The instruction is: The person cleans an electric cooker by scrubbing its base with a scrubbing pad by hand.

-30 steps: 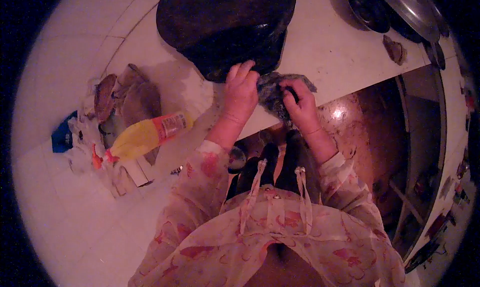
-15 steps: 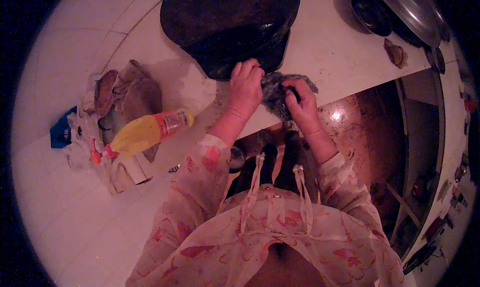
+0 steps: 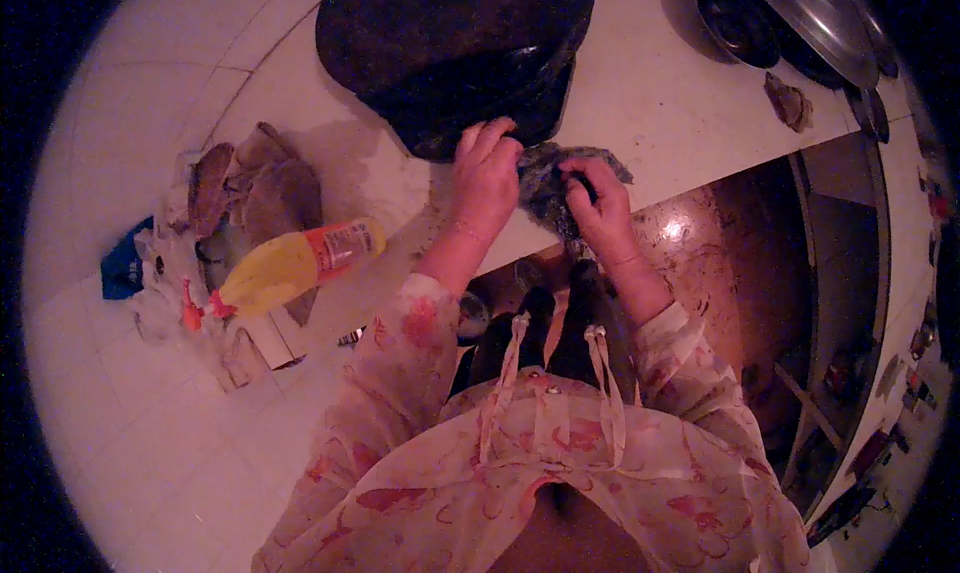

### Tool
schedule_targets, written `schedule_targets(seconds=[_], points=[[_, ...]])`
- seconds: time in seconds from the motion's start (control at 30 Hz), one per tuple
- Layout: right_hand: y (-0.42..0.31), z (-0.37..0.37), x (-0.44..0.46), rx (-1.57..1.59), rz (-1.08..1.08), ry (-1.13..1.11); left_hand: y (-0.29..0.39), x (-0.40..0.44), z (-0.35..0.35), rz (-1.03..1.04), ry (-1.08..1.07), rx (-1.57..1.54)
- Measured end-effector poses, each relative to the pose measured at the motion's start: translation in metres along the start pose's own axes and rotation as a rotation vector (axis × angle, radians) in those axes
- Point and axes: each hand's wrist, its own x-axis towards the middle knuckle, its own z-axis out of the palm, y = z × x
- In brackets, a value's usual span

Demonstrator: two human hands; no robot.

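A large dark pot-like object [image 3: 455, 43] stands on the pale counter [image 3: 640, 103]. My left hand [image 3: 487, 178] is at its lower edge, fingers curled together; whatever they pinch is too small to make out. Just to the right, a crumpled dark grey plastic bag or cloth [image 3: 545, 188] lies at the counter's front edge. My right hand [image 3: 600, 203] holds its right side between bent fingers and thumb. The left hand's fingers are beside the grey thing's left end.
On the left lie a yellow bottle [image 3: 275, 273] with a red cap, brown cloths [image 3: 275, 188], a clear plastic bag [image 3: 165, 273] and a blue packet [image 3: 127, 263]. At the upper right are a black bowl [image 3: 738, 25], a metal lid [image 3: 820, 18] and a brown scrap [image 3: 789, 103].
The view has shifted slightly. Both hands keep nearly the same place and grip, with only small finger movements of the left hand.
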Motion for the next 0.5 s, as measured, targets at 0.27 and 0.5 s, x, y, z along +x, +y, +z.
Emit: schedule_targets(seconds=[0.27,0.5], points=[[0.001,0.0,0.001,-0.022,-0.02,0.007,-0.001,0.002,0.008,0.01,0.031,0.035],[0.006,0.001,0.001,-0.003,-0.034,0.007,-0.007,0.002,0.014,0.03,0.024,0.031]])
